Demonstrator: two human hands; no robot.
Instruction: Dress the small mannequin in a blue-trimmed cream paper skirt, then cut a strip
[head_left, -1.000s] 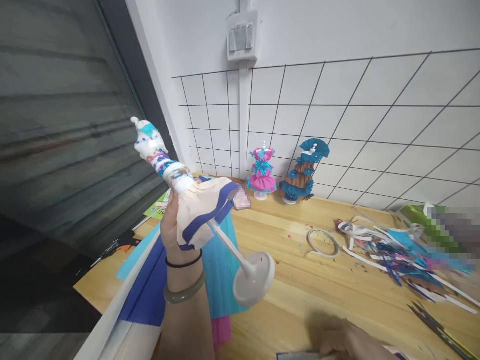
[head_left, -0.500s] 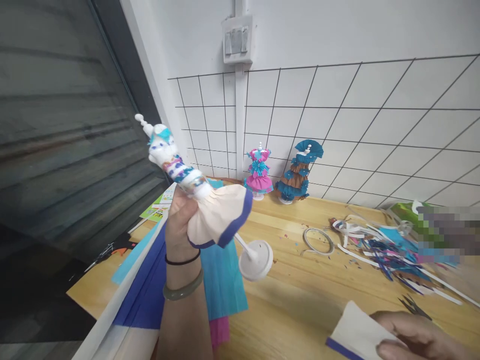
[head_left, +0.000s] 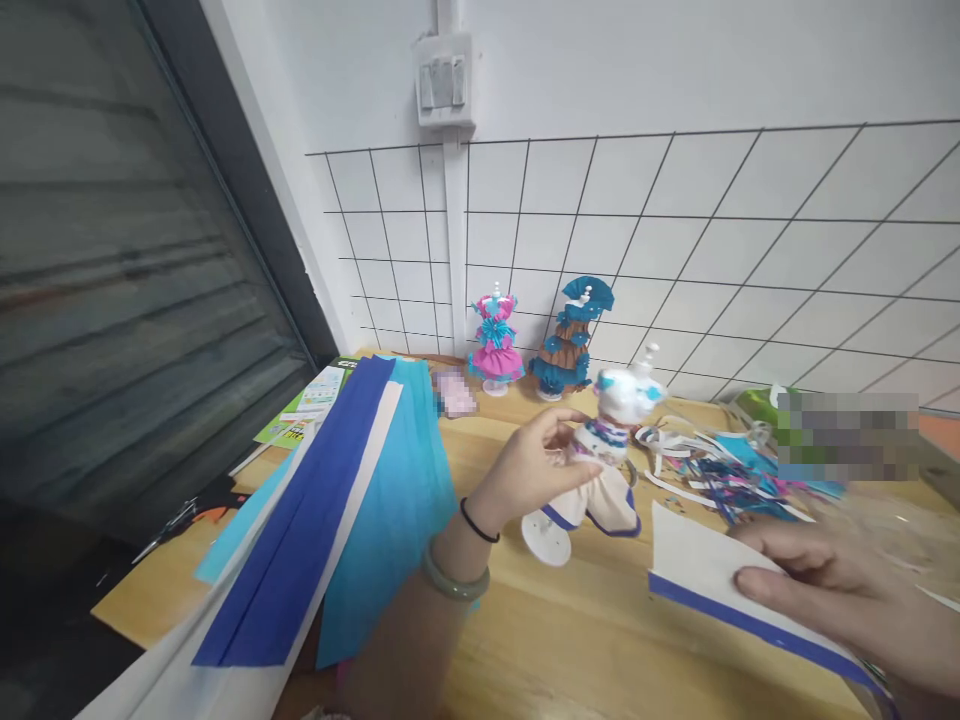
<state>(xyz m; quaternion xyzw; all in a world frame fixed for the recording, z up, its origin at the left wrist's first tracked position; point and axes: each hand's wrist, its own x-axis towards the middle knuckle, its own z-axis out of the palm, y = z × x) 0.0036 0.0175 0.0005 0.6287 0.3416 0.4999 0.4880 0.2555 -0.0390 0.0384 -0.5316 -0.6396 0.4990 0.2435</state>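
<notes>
My left hand grips the waist of a small mannequin doll dressed in a cream paper skirt with a blue hem. The doll stands on its white round base on the wooden table, leaning slightly right. My right hand is at the lower right, fingers closed on a cream paper piece with a blue edge, held just above the table to the right of the doll.
Long blue, cream and teal crepe sheets lie at the left. A pink-dressed doll and a brown-and-teal doll stand by the grid wall. Paper scraps and strips are piled at the right; leaflets at the far left.
My left hand lowered the doll from up in the air and stood it on the table to the right. My right hand brought the cream paper up and forward.
</notes>
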